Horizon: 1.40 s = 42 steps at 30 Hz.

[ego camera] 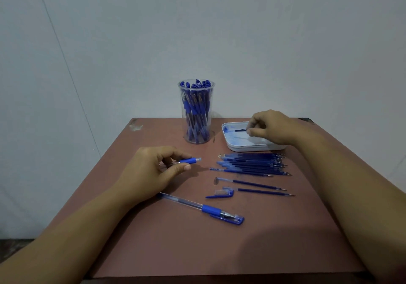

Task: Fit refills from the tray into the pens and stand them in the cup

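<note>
Right hand point(270, 127) was over the tray point(241, 148), thumb and fingers curled, pinching a dark refill point(240, 130) inside it. Left hand point(153, 169) was well left of the tray and nearer the camera, fingers curled round a pen barrel point(186, 160). Cup point(196, 112), full of pens, stood just left of the tray. Refill pile point(252, 165) lay just in front of the tray. Loose cap point(222, 193) and capped pen point(211, 210) lay further in front.

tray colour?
White tray, blue-tinted inside; head view.
</note>
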Motion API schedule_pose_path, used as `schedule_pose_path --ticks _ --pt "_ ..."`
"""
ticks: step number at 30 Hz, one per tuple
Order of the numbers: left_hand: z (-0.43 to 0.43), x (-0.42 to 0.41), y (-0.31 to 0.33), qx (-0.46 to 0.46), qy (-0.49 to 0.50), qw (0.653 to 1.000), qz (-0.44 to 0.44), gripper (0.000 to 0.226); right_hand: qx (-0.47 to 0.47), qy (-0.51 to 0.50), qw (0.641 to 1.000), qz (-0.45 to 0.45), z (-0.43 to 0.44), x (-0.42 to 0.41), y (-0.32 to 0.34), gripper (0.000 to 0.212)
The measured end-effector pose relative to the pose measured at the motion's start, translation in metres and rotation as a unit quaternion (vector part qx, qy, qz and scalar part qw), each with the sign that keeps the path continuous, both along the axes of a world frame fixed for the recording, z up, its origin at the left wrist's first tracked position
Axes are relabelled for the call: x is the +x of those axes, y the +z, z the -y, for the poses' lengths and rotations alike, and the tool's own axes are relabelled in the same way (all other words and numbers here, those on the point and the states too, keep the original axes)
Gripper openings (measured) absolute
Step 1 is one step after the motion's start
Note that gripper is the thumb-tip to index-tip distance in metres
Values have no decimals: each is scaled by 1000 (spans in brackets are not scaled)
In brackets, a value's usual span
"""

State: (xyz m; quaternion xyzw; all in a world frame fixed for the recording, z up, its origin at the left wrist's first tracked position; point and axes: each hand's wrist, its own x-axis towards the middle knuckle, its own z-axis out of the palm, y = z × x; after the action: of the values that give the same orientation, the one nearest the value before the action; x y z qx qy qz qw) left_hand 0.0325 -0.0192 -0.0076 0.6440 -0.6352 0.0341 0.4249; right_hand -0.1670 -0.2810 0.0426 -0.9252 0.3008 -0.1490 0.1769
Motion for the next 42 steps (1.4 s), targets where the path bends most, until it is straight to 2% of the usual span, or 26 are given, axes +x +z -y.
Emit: schedule_pose_path --ticks 4,8,16,20,25,35,38,42 --pt "-1 3 -2 -3 5 1000 0 16 -14 34 996 75 -33 -8 21 3" --pt "-1 4 -3 -9 12 1000 -3 20 -29 67 992 100 -74 -23 32 7" --pt "-3 4 -4 -16 24 1000 -1 20 -18 101 983 152 -106 -21 -13 27" --pt "-3 5 -5 -12 31 999 5 16 -21 109 982 152 -112 -14 -22 25" --pt "-3 3 -2 -12 28 999 9 17 -3 110 984 143 -115 -11 -26 11" --pt "-6 -1 1 -15 9 1000 -2 17 16 112 985 132 -114 -10 -28 7" --pt "-7 1 0 -2 9 1000 20 16 -15 118 985 125 -115 -10 -30 7" --pt "-7 5 -1 8 7 999 32 16 -103 127 980 116 -116 -7 -31 7"
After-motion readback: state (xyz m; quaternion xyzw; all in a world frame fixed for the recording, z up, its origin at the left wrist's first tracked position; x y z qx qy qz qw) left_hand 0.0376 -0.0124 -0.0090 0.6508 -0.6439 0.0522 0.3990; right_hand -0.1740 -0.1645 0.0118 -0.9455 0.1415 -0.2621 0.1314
